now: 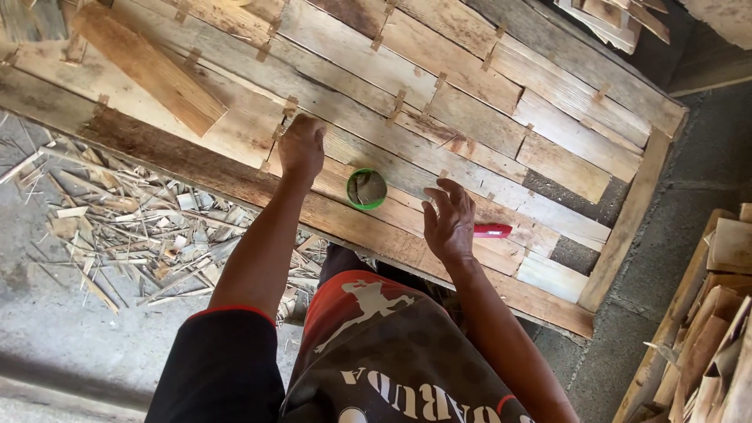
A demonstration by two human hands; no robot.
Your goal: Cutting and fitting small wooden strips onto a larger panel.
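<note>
1. Far left I see a heap of wood splinters and offcuts (pixel 117 227) on the concrete floor (pixel 47 345), just beside the edge of the plank panel (pixel 439 102).
2. A loose short board (pixel 149 66) lies slantwise on the panel's upper left, well apart from both hands.
3. My left hand (pixel 301 147) rests on the planks, fingers curled under and pressed together; I cannot tell whether it pinches anything.
4. Between the hands stands a small green round tub (pixel 366 189), open-topped, on the panel, touched by neither.
5. My right hand (pixel 450 221) hovers with fingers spread, holding nothing.
6. A red tool handle (pixel 492 230) lies just beside it, partly hidden by the hand.
7. Far right, stacked wood pieces (pixel 717 337) lean by the panel.
</note>
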